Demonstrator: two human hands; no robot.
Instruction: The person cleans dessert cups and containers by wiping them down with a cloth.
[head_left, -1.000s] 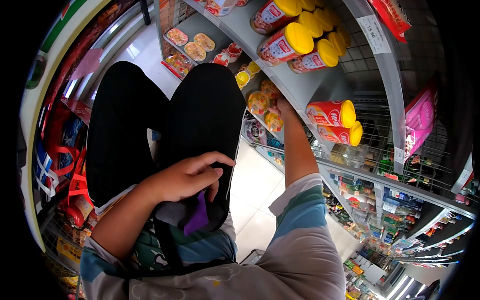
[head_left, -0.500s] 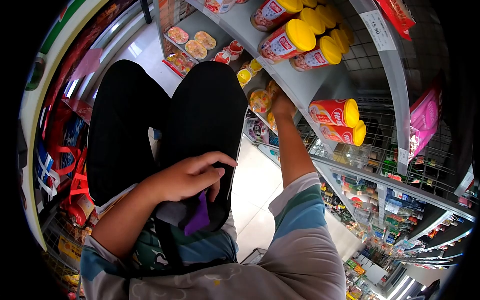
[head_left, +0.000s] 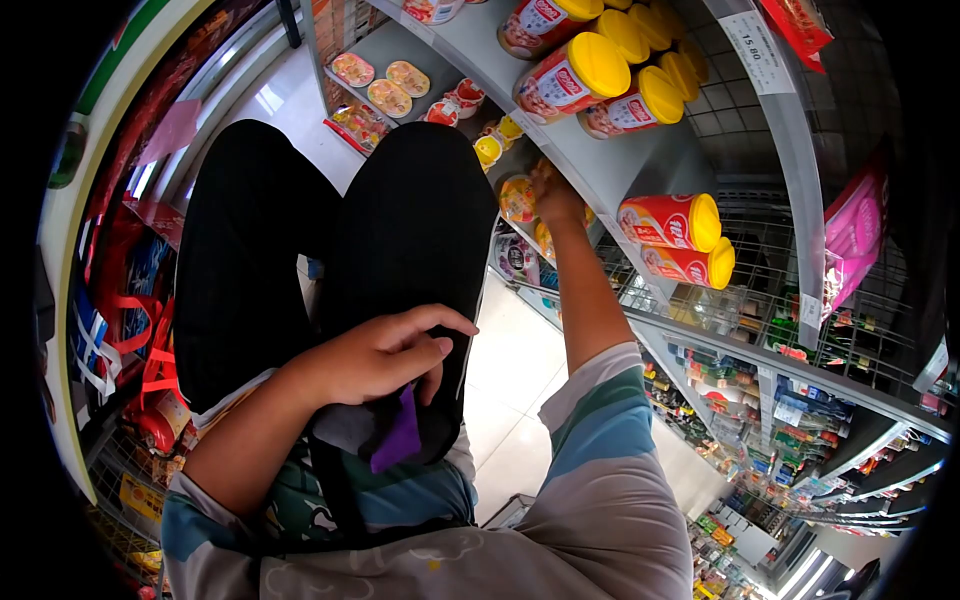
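My left hand (head_left: 385, 358) rests on my lap near my right knee, fingers apart and holding nothing, above a grey and purple item (head_left: 398, 435). My right hand (head_left: 558, 195) reaches into a lower shelf, among round cups with orange and yellow lids. One such cup (head_left: 517, 198) stands just left of the fingers, another (head_left: 545, 240) below them. The fingertips are partly in shadow at the cups, so their grip is hard to make out. Yellow cups (head_left: 488, 151) stand farther left on that shelf.
The shelf above (head_left: 600, 160) holds jars with yellow lids (head_left: 598, 64) and two red canisters (head_left: 670, 222). A pink packet (head_left: 853, 240) hangs at the right. Oval tubs (head_left: 390, 97) stand at the far end. Red bags (head_left: 158, 355) are at the left.
My right hand has reached a little deeper among the round cups and shifted slightly up over them. My left hand stays on my lap. The view has shifted slightly.
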